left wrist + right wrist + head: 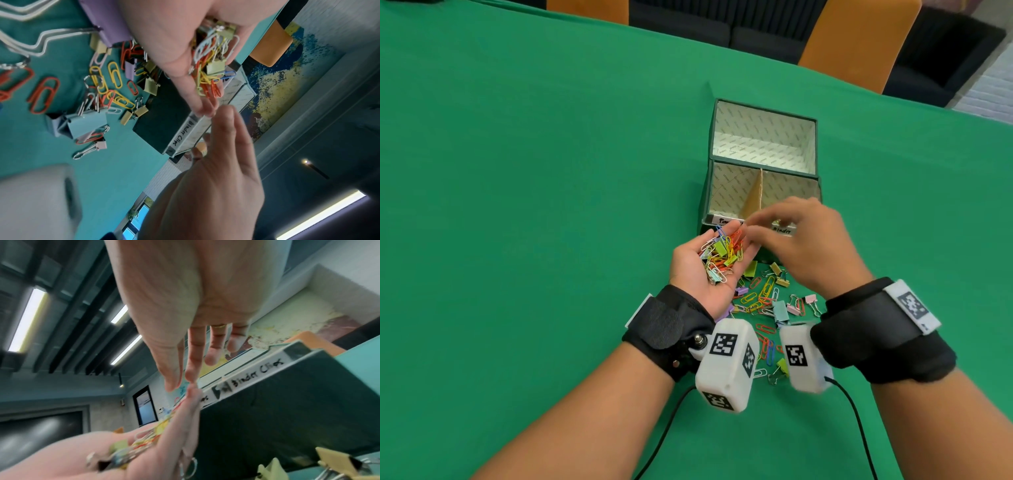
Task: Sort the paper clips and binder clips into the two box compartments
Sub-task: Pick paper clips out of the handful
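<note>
Left hand [690, 270] palm-up, cupping clips [719, 255]; right hand [804, 246] fingers extended.

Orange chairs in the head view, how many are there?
2. The left orange chair stands beyond the table at top centre-left, the right orange chair at top right. Others may be out of frame.

Your left hand [705, 274], cupped under a handful of coloured metal clips [720, 255], sat just in front of the dark green cardboard box [705, 202]. Your right hand [804, 243] hung right beside it, with little room between them. The box's near wall blocked the way ahead, but its top was open. A brown cardboard divider [755, 195] stood between the two front compartments. A heap of loose paper clips and binder clips [767, 298] lay under your wrists. The green tablecloth [534, 205] gave wide room on your left.
</note>
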A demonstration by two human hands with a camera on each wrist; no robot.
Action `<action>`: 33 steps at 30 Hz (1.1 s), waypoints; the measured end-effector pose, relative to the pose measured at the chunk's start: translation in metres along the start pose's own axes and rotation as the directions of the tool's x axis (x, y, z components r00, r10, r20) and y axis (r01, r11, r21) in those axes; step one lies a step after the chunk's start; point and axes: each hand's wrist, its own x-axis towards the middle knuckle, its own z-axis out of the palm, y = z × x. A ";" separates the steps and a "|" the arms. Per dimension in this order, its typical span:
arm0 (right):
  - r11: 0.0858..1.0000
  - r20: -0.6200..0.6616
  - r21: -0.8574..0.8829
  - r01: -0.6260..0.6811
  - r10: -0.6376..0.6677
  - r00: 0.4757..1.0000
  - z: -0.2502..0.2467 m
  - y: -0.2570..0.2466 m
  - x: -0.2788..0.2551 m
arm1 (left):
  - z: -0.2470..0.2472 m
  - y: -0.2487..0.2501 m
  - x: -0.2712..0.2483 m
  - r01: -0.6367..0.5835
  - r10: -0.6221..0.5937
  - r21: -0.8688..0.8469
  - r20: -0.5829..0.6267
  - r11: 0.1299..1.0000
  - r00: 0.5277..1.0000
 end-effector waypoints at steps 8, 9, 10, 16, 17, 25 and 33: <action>0.963 0.154 -0.231 0.143 -0.109 0.982 0.022 -0.015 0.001 | 0.004 -0.002 -0.006 -0.007 0.008 0.020 -0.077 1.000 0.997; 0.957 0.152 -0.248 0.149 -0.113 0.982 0.024 -0.015 0.001 | 0.005 -0.002 -0.006 -0.010 0.012 0.018 -0.085 1.000 0.996; 0.953 0.147 -0.259 0.155 -0.120 0.982 0.024 -0.015 0.000 | 0.005 -0.002 -0.006 -0.013 0.014 0.013 -0.090 1.000 0.996; 0.945 0.108 -0.269 0.187 -0.164 0.981 0.030 -0.017 -0.003 | 0.006 -0.002 -0.009 -0.010 0.009 -0.011 -0.085 1.000 0.996; 0.948 0.111 -0.262 0.179 -0.155 0.982 0.030 -0.017 -0.004 | 0.006 -0.002 -0.009 -0.010 0.009 -0.004 -0.084 1.000 0.996; 0.955 0.113 -0.250 0.162 -0.138 0.984 0.027 -0.020 -0.005 | 0.002 0.000 -0.004 -0.008 0.010 0.031 -0.065 0.999 0.998; 0.998 -0.016 0.017 0.056 -0.055 0.998 0.014 -0.020 -0.010 | 0.000 0.000 -0.002 -0.007 0.007 0.031 0.007 0.999 1.000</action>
